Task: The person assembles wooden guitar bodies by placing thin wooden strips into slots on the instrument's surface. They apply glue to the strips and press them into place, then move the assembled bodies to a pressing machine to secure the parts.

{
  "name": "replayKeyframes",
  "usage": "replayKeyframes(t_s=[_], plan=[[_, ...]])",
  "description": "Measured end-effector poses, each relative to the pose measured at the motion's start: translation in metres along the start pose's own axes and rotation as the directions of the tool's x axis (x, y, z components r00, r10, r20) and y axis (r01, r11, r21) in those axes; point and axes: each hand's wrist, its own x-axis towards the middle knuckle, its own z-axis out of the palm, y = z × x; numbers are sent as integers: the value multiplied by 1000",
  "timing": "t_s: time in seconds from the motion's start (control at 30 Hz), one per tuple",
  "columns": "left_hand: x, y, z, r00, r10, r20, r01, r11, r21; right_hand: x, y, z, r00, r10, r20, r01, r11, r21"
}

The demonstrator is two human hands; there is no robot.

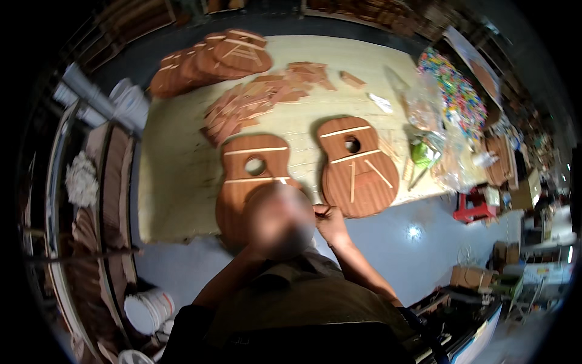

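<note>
Lowest in the frame our two forearms rise from an olive shirt. Our left forearm runs up under the blurred patch at centre, so the left hand is hidden and we cannot tell its grip. Our right hand (330, 223) sits just right of centre, fingers curled together at the near edge of the table (176, 182). Whether they pinch anything, we cannot tell.

Just above the hand lie two guitar-shaped wooden panels, flat and side by side. The left panel (251, 159) is partly covered by the blur. The right panel (357, 173) lies clear, tilted a little. Each is reddish-brown with a round sound hole and pale thin strips (352, 182) laid across it, the right one carrying more, some fanned below the hole.

We judge the work to be at the strip-fitting stage. Any next move calls for a fine pinch and a steady, flat placement on the panel.

Farther up lie a heap of small wood pieces (254, 100) and a stack of panels (212, 57) at upper left. A clear bag of coloured bits (458, 91) sits at upper right.
</note>
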Motion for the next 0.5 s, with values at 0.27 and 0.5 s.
replayKeyframes(t_s=[0.27, 0.5], plan=[[-41, 19, -55, 786, 568, -246, -451, 797, 401, -1, 0, 31, 959, -259, -113, 155, 818, -554], [-49, 37, -113, 918, 363, -161, -171, 727, 665, 5, 28, 51, 850, -527, 13, 371, 580, -726]])
